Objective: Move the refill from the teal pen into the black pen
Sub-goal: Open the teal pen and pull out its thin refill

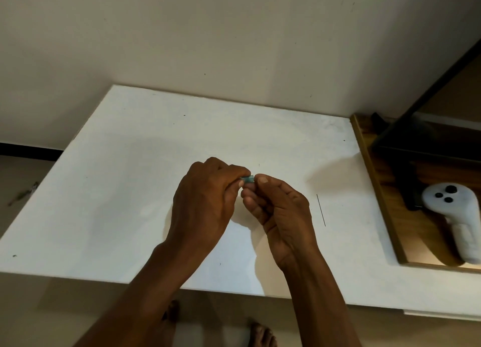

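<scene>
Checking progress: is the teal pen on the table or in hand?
In hand: the left hand and right hand pinch the teal pen above the table.

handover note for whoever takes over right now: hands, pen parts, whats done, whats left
Left hand: fingers curled, pinches one end of the teal pen, held above the white table.
Right hand: thumb and fingers pinch the other end.
Only a short teal stretch shows between the fingertips; the refill is not visible.
Black pen: not in view.
Thin dark line on the table right of the hands: refill or pen mark, cannot tell.
Done: nothing can be confirmed.
Left: probably open the teal pen, pull the refill, find the black pen and fit it.
</scene>
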